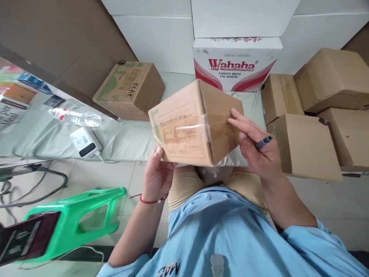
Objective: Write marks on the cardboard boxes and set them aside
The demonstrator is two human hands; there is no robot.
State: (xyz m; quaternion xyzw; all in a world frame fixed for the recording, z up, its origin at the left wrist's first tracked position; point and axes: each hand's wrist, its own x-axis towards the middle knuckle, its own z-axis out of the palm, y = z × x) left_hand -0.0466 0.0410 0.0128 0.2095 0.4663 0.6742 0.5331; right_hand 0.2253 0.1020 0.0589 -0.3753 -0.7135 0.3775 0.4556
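Tilted in front of me is a taped cardboard box [184, 127] with brown print and a green patch on its near side. My left hand [158, 171] grips its lower left corner, thumb on the printed face and the other fingers underneath, partly hidden. On the right end of the box, my right hand [258, 144] presses with its fingertips. A dark marker pen [263, 142] is also tucked in that hand, its end sticking out between the fingers. Clear tape shines along the box's edge.
A cardboard box [129, 90] marked 2422 stands at the back left. Behind is a white and red Wahaha carton [236, 65]. Several brown boxes [311, 146] are stacked at right. A plastic bottle [76, 117] and white power bank [85, 141] lie left, above a green stool [72, 219].
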